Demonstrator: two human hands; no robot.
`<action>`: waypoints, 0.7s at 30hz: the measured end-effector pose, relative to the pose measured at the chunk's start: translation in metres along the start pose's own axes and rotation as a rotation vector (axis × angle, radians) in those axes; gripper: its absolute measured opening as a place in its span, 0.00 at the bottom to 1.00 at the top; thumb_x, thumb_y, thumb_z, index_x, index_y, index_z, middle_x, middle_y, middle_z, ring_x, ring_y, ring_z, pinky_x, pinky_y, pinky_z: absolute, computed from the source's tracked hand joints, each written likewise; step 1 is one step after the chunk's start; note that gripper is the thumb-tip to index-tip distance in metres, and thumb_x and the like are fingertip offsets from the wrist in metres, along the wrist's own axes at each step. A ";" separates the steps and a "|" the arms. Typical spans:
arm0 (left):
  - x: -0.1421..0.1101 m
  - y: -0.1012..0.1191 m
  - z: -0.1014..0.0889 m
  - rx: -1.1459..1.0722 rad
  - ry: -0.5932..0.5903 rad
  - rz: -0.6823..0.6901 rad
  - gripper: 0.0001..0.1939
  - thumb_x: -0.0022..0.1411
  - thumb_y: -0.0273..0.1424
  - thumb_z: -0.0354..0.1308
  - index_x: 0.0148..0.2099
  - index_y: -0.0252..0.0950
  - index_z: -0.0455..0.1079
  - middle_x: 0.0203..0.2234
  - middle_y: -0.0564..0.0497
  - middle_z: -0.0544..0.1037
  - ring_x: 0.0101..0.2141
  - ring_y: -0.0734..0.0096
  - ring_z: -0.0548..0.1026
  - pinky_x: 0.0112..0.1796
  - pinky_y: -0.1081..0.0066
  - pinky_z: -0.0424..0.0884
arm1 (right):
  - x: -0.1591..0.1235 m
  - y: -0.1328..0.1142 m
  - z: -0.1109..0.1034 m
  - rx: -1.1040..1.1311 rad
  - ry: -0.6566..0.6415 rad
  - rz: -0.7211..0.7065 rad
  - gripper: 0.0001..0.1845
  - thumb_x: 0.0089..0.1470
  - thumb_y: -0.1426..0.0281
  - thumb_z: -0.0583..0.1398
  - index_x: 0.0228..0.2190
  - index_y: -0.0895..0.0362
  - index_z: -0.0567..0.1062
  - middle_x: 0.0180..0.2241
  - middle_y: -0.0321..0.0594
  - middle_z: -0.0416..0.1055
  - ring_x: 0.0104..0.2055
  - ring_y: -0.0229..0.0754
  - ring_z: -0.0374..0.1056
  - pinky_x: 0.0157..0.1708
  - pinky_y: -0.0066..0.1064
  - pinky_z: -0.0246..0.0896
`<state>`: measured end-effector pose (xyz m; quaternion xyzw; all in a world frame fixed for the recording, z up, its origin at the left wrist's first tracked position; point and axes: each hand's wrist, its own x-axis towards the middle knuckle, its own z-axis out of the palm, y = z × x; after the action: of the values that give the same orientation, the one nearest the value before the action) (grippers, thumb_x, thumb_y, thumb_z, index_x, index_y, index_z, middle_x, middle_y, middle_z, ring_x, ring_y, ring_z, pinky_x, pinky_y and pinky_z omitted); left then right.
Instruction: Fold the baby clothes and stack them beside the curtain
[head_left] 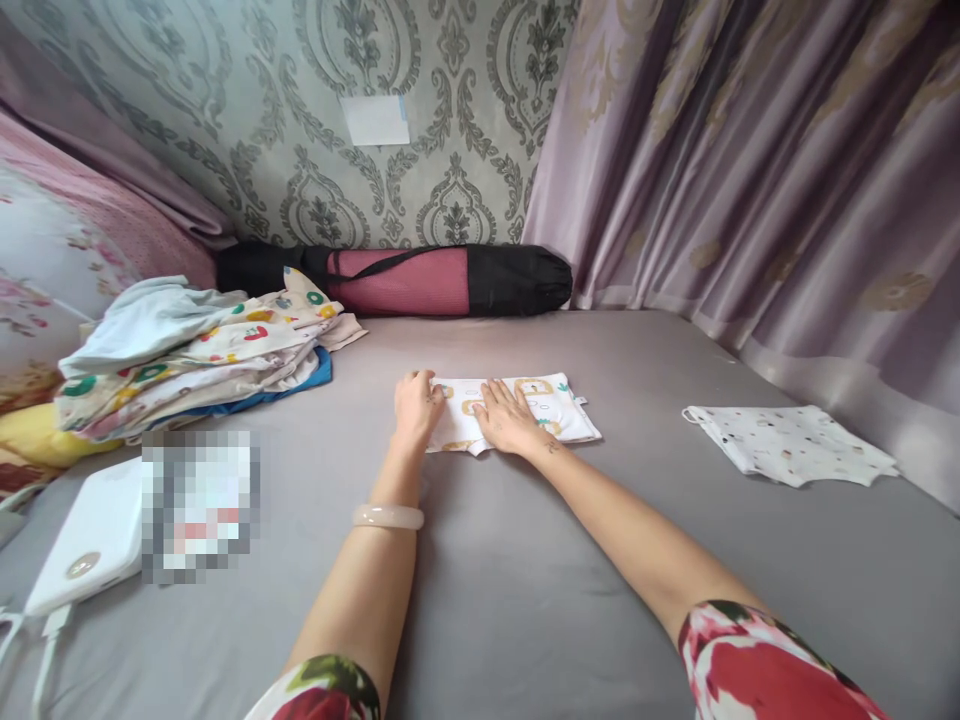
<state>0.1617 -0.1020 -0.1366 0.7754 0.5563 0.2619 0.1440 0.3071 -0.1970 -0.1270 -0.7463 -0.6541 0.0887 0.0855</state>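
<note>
A small folded white cloth with yellow prints (pixel 559 408) lies on the grey bed sheet (pixel 525 580) in the middle. My left hand (pixel 417 404) rests on its left end, fingers curled over the edge. My right hand (pixel 506 418) lies flat on the cloth's middle with fingers stretched out. A pale bangle (pixel 388 516) sits on my left wrist.
A pile of colourful printed clothes (pixel 195 355) lies at the left. Another folded white cloth (pixel 791 443) lies at the right near the purple curtain (pixel 750 170). A rolled red-and-black bag (pixel 420 280) lies against the wall. A white device with cable (pixel 82 545) sits at near left.
</note>
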 end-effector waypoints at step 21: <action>0.011 -0.014 -0.010 -0.236 -0.078 -0.286 0.17 0.61 0.30 0.54 0.53 0.36 0.71 0.43 0.43 0.80 0.44 0.61 0.78 0.42 0.69 0.70 | 0.013 -0.036 0.011 0.058 0.028 0.040 0.34 0.66 0.61 0.40 0.66 0.68 0.53 0.69 0.52 0.44 0.71 0.49 0.37 0.67 0.48 0.26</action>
<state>0.1479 -0.0880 -0.1330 0.6758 0.6202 0.2718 0.2911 0.2716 -0.1795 -0.1295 -0.7576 -0.6351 0.0985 0.1145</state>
